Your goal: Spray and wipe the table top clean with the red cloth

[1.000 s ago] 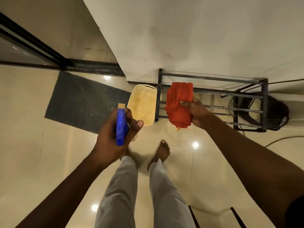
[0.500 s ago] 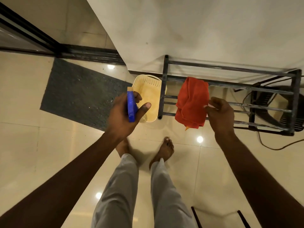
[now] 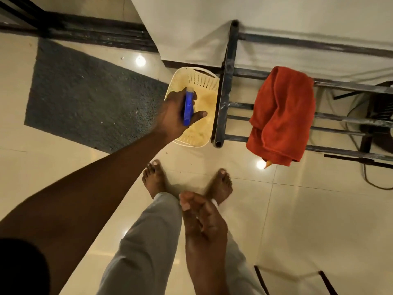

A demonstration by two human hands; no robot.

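The red cloth (image 3: 282,116) hangs draped over a bar of the dark metal rack (image 3: 223,86) at the right, with no hand on it. My left hand (image 3: 176,116) reaches forward and grips the blue spray bottle (image 3: 188,107) right above the yellow plastic basket (image 3: 192,81) on the floor. My right hand (image 3: 202,218) is low and close to the camera, over my legs, holding nothing, its fingers loosely curled. No table top is visible.
A white wall (image 3: 276,22) rises behind the rack. A dark grey mat (image 3: 85,96) lies on the glossy tiled floor at the left. Cables and a dark object (image 3: 380,107) sit at the far right. Two thin dark legs (image 3: 327,282) show at the bottom right.
My right hand let go of the red cloth, which stays on the rack bar, and drew back toward me. My left hand carried the spray bottle forward and down over the basket.
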